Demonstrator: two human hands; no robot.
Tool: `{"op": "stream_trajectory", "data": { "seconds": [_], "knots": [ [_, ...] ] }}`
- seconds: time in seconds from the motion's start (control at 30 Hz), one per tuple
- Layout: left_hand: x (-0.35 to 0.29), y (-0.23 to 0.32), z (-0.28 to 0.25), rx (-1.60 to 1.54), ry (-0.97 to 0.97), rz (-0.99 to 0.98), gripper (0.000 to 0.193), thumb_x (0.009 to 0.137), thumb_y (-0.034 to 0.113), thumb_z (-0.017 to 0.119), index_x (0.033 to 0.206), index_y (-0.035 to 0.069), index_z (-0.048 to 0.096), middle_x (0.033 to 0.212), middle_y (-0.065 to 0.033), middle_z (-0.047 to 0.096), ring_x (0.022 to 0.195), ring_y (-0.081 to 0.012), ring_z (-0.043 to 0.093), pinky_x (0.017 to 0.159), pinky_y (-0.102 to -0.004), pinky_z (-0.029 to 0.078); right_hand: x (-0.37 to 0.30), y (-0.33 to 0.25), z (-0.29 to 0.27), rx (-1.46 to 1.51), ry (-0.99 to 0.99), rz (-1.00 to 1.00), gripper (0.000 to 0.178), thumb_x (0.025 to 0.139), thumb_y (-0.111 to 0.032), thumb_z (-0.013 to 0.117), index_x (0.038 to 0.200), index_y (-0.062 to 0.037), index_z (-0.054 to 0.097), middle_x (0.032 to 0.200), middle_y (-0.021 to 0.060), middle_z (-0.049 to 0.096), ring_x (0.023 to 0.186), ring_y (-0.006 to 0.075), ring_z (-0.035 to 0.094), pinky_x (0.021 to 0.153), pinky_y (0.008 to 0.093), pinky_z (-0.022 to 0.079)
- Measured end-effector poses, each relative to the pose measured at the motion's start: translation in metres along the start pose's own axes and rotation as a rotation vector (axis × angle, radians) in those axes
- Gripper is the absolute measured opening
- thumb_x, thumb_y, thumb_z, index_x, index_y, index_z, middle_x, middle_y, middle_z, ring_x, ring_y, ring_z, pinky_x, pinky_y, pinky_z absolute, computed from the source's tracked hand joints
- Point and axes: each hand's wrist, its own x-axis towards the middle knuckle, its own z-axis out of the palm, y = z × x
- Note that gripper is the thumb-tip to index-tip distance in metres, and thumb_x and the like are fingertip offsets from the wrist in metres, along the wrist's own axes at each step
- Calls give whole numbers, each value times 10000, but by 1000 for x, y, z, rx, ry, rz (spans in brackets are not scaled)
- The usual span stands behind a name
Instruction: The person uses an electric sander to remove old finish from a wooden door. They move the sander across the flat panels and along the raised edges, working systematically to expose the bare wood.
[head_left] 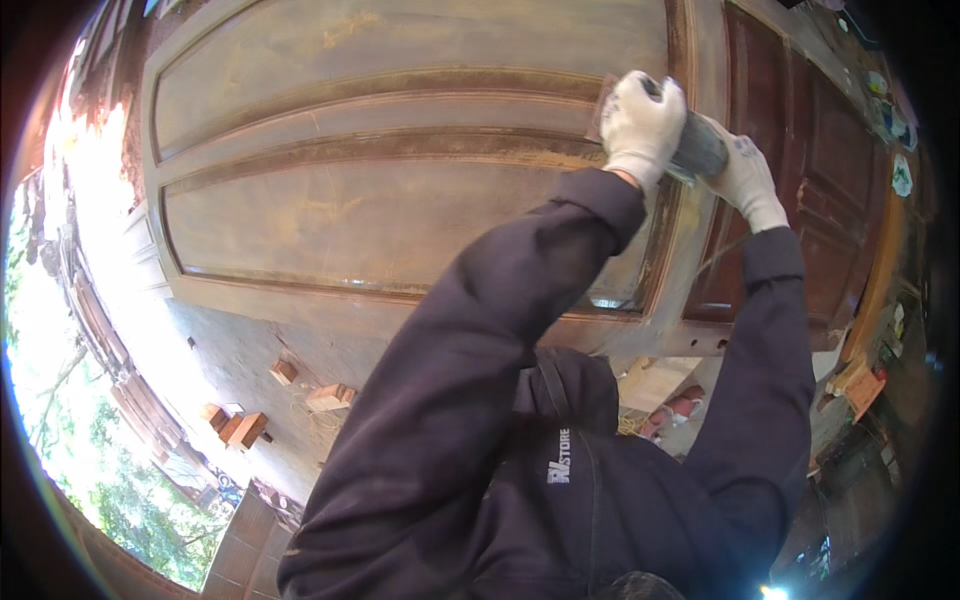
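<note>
A large wooden panel door (400,210) with raised mouldings lies below my hands, its left part pale and dusty. Near its middle rail is a dark grey-green power sander (700,150), with what looks like a brown abrasive sheet (603,108) at its left end. My left hand (643,120), in a white glove, is closed over the left end of the tool. Gloved likewise, my right hand (745,178) wraps round the body's right end. The fingers are partly hidden, and so is the tool's underside.
Dark reddish-brown panels (780,150) lie to the right of the rail. Several small wooden blocks (245,428) sit on the grey floor (235,350) at the lower left. An orange-brown wooden piece (860,385) is at the right. Bright daylight and foliage (120,480) show at far left.
</note>
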Motion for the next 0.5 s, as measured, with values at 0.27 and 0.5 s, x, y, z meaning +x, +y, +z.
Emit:
{"op": "stream_trajectory", "data": {
  "seconds": [0.27,0.5],
  "knots": [
    [33,-75,-172,-175,150,90,326,941,312,642,906,-9,686,839,-130,704,803,-199,642,772,-366,512,38,-176,0,-90,56,-259,706,788,-184,806,1415,-168,482,1059,156,739,991,315,728,819,434,609],
    [79,-149,-333,-324,241,184,213,1000,172,627,1045,-17,716,979,-55,699,897,-128,634,834,-278,506,79,-315,22,83,280,-464,223,908,-159,560,1057,-59,693,933,140,757,867,300,752,689,436,598]
  ]
}}
